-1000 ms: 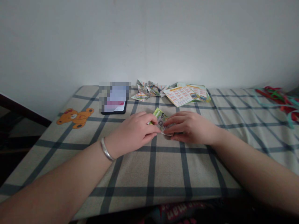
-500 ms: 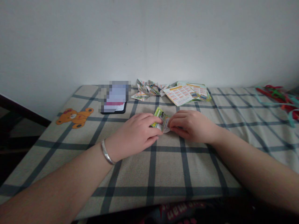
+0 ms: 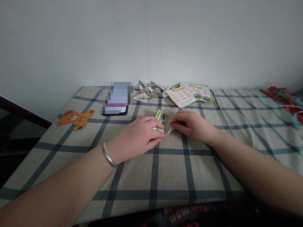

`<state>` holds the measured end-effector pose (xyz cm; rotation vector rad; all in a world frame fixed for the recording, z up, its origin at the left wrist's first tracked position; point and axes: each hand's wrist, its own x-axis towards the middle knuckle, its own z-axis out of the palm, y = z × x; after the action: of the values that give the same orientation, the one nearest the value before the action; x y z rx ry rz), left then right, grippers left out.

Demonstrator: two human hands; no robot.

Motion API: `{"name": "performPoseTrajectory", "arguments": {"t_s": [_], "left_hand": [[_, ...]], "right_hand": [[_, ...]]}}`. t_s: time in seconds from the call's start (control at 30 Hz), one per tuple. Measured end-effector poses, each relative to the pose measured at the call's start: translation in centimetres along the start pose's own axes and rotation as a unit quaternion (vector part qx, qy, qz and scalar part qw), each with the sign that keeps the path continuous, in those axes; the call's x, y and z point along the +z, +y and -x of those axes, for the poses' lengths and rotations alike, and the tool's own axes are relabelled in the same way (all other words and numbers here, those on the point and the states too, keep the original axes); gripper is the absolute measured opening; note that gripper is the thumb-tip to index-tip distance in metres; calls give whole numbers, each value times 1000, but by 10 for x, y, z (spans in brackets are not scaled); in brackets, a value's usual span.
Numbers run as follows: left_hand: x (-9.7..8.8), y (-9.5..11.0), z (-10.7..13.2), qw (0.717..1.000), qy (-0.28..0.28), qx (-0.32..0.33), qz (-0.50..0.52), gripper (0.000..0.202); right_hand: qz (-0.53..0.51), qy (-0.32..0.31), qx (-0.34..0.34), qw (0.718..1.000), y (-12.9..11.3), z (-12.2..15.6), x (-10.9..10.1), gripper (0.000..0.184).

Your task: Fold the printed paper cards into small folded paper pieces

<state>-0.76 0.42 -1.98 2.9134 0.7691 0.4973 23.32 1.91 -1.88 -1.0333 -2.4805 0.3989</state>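
A small green-and-white printed paper (image 3: 160, 115) lies partly folded on the checked cloth, between my two hands. My left hand (image 3: 139, 135), with a silver bangle at the wrist, has its fingers closed over the left and near side of the paper, holding it against the cloth. On the other side, my right hand (image 3: 194, 126) pinches the paper's right edge between thumb and fingers, where a flap is bent up. The fingers hide much of the sheet's lower part.
Behind my hands are folded paper pieces (image 3: 155, 89) and several flat printed sheets (image 3: 182, 96) by the wall. A pixelated phone (image 3: 115, 97) and an orange bear cutout (image 3: 75, 119) lie left. Red, green and pale-blue strips (image 3: 279, 96) are at far right.
The flap under my right fingers has opened out a little, showing more of the printed face. My right hand has shifted slightly up and away; my left hand has barely moved.
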Motion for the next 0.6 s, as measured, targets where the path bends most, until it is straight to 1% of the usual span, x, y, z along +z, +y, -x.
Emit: {"name": "performPoseTrajectory", "arguments": {"t_s": [0.17,0.3,0.47,0.6], "left_hand": [[1,1,1,1000,-5,-10,3,20],[2,1,0,1000,6,-15,4,20],[0,2,-1,1000,7,-15,-8,21],[1,3,0,999,16,-13,-36,27]], "right_hand": [[8,36,29,999,-4,-3,7,12],[17,50,49,997,-4,-6,11,12],[28,58,46,997,-2,-8,14,11],[35,61,43,997,-1,-8,14,10]]}}
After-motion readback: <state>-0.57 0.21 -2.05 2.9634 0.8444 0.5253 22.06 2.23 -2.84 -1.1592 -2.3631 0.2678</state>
